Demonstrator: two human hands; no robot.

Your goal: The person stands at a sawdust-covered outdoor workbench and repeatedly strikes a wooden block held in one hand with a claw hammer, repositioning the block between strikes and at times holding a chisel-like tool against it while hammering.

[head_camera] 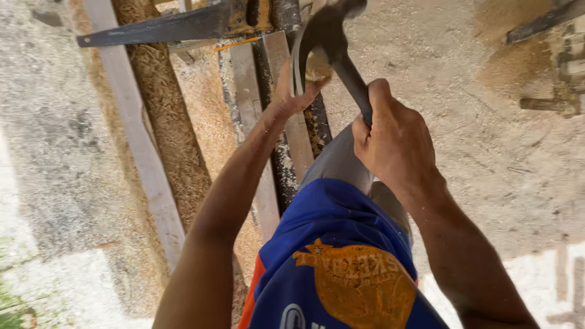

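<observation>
**Hammer gripped in right hand over wood strips, left hand down on the strip**

- Right hand (393, 143): fist wrapped tight round the dark handle of a hammer (332, 42). Hammer is held raised, head up near the top edge of the view, handle slanted down-right into the fist. Head is motion-blurred; claw or face side cannot be told.
- Left hand (292, 97): seen from behind the forearm, reached forward and pressed against a grey wood strip (292, 131). Fingers mostly hidden behind the hammer head and blur. Whether something small is pinched there cannot be told.
- Hammer head is located directly above / just beside the left hand's fingertips.
- Several long strips are laid side by side, running away from the camera: a pale plank (137, 140) at far left, a rough sawdust-coated length (167, 109) next to it, then narrower grey and dark strips under the hands.
- A handsaw (164, 27) is laid across the strips at the top, blade pointing left, handle partly cut off by the frame.
- An orange pencil-like stick (237, 42) is seen just below the saw.
- Ground (487, 146) is concrete, dusted with sawdust; a sawdust heap is seen top right.
- Grey trousers and a blue shirt with an orange print fill the lower middle.
</observation>
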